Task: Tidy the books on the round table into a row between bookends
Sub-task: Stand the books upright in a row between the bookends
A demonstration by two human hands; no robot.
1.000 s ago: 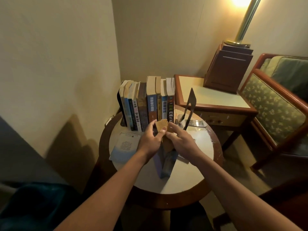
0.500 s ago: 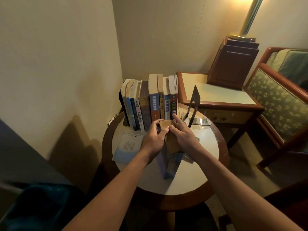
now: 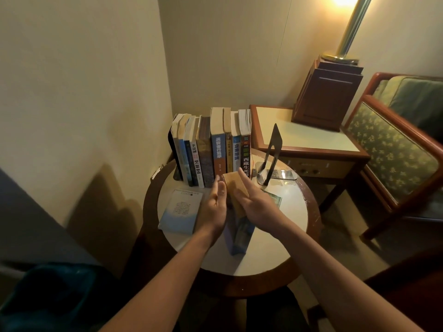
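A row of upright books [image 3: 212, 149] stands at the back of the round table [image 3: 311, 219], against a black bookend [image 3: 171, 149] at its left end. A second black bookend [image 3: 273, 152] stands apart, right of the row. Between my hands stands one upright book [image 3: 239, 236], its yellowed page edge on top, just in front of the row. My left hand [image 3: 213, 207] lies flat against its left side, fingers straight. My right hand [image 3: 255, 202] lies with straight fingers over its top and right side. A pale blue book [image 3: 179, 209] lies flat at the left. Another flat book [image 3: 274, 200] peeks out behind my right hand.
A square side table [image 3: 299, 140] with a dark wooden box [image 3: 328, 99] and a brass lamp pole [image 3: 352, 27] stands right behind the round table. An armchair [image 3: 395, 152] fills the right. Walls close in at the left and back. Dark teal fabric [image 3: 48, 300] lies at the lower left.
Both hands have carried the upright book a little toward the row. Their fingers, curled round its top before, are now straight against its sides.
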